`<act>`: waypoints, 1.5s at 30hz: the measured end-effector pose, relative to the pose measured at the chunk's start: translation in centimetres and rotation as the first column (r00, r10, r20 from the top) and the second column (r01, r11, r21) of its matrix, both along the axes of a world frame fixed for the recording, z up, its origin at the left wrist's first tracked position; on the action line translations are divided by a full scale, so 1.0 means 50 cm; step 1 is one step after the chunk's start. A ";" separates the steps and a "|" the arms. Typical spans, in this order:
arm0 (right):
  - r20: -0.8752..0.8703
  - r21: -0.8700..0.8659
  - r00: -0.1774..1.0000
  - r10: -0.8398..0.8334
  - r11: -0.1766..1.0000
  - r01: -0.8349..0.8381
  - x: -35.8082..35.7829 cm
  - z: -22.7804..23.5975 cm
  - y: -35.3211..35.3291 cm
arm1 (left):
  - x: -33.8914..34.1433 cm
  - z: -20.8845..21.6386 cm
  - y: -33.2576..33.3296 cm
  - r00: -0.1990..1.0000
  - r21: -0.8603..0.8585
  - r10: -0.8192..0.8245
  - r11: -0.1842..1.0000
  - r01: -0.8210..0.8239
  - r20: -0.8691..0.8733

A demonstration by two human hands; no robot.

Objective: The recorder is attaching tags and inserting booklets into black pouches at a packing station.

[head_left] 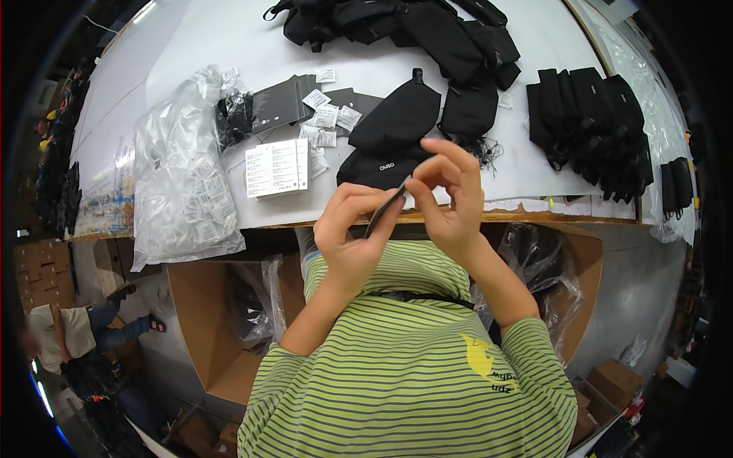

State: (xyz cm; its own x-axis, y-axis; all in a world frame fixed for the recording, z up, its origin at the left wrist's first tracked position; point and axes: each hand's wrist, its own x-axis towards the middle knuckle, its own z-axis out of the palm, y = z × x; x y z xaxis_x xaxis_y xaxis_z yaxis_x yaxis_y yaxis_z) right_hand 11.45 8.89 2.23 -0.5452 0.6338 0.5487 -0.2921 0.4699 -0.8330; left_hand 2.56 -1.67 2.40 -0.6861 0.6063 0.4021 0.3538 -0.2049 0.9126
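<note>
My left hand [353, 221] grips a thin dark card [385, 208] between thumb and fingers, seen nearly edge-on over the table's front edge. At the card's upper end, the thumb and forefinger of my right hand [452, 200] pinch its corner, the other fingers curled loosely above. Just beyond my hands lie black fabric pouches [397, 114], one with pale lettering [382, 166]. Left of them are a fan of dark grey cards [276, 105], several small white printed tags [325, 116] and a stack of white printed cards [273, 169].
A clear plastic bag of tags [195, 175] lies on the table's left. More black pouches are heaped at the back [427, 30] and in rows at right [588, 122]. Cardboard boxes [210, 320] with plastic liners stand below the edge. Another person [69, 336] is at far left.
</note>
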 end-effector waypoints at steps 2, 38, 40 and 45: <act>0.052 -0.133 0.996 0.067 0.989 -0.059 0.017 0.019 -0.002 | 0.000 0.000 -0.004 0.996 0.093 0.023 0.996 -0.015 -0.087; 0.453 -0.559 0.890 -0.051 0.761 0.329 0.262 -0.032 0.070 | 0.024 -0.167 0.173 0.698 -0.446 -0.394 0.887 0.119 -0.598; 0.549 -0.430 0.833 -0.062 0.834 0.345 0.242 -0.031 0.072 | 0.022 -0.134 0.121 0.694 -0.385 -0.432 0.892 0.236 -0.576; 0.662 -0.256 0.731 0.166 0.967 0.012 0.149 -0.029 0.045 | 0.018 -0.096 0.019 0.731 -0.276 -0.339 0.938 0.212 -0.592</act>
State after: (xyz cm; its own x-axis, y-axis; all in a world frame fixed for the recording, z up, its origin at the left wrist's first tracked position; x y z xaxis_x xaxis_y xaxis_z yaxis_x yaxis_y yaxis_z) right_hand 18.91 11.13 0.76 -0.7650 0.6294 -0.1365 0.3605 0.2429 -0.9006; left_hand 3.46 -0.73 -2.38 -0.1128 0.8318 0.5435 0.8070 -0.2424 0.5385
